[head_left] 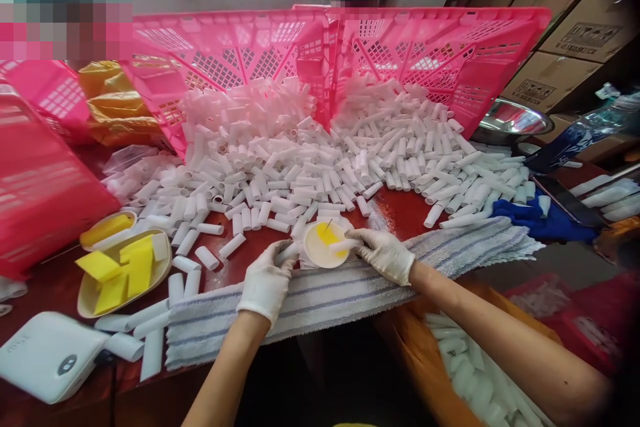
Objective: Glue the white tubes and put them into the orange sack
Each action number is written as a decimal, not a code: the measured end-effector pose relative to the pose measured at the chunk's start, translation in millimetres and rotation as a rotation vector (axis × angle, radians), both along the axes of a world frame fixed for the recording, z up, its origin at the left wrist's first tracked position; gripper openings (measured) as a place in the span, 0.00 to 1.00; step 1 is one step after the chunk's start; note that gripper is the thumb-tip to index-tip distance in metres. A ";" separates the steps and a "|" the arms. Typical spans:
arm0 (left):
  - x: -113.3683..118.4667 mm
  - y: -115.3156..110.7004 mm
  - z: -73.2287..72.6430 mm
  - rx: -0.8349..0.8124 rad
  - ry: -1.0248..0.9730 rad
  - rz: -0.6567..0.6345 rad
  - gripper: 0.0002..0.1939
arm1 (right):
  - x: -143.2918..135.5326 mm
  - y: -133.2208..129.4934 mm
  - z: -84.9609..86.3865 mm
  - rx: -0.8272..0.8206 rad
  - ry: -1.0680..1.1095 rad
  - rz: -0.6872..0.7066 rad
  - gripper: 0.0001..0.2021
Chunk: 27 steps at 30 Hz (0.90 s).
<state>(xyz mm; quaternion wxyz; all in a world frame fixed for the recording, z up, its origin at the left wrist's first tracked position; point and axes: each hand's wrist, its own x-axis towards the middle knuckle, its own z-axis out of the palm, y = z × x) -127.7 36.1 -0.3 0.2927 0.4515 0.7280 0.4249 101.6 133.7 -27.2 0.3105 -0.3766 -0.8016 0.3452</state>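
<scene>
My left hand (266, 283), in a white glove, is closed on a short white tube (287, 253) just left of a small round dish (320, 260). A yellow piece (326, 232) lies in the dish, with a thin dark pin standing at it. From the right, my gloved right hand (384, 255) pinches another white tube (344, 245), whose end reaches over the dish. Both hands are above a striped towel (310, 293) along the table's front edge. Behind the dish spreads a large heap of loose white tubes (300, 173).
Pink baskets (240, 33) lie tipped toward me behind the heap. At left are a tray (167, 267) of yellow sponge pieces (113, 290) and a white power bank (50, 357). At right are a blue cloth (525, 217), a phone (567, 200), a bottle (575, 140) and a metal bowl (515, 120).
</scene>
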 end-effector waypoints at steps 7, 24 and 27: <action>3.7 -4.3 3.3 -0.015 -0.041 -0.058 0.18 | 1.5 -0.5 -11.2 0.061 0.141 0.079 0.09; 13.4 32.5 -0.9 -0.154 0.225 -0.058 0.20 | -14.7 31.2 1.8 -0.305 0.146 0.111 0.10; 13.2 37.5 -1.3 -0.139 0.226 -0.098 0.19 | -5.9 24.4 -1.6 -0.182 0.213 0.170 0.08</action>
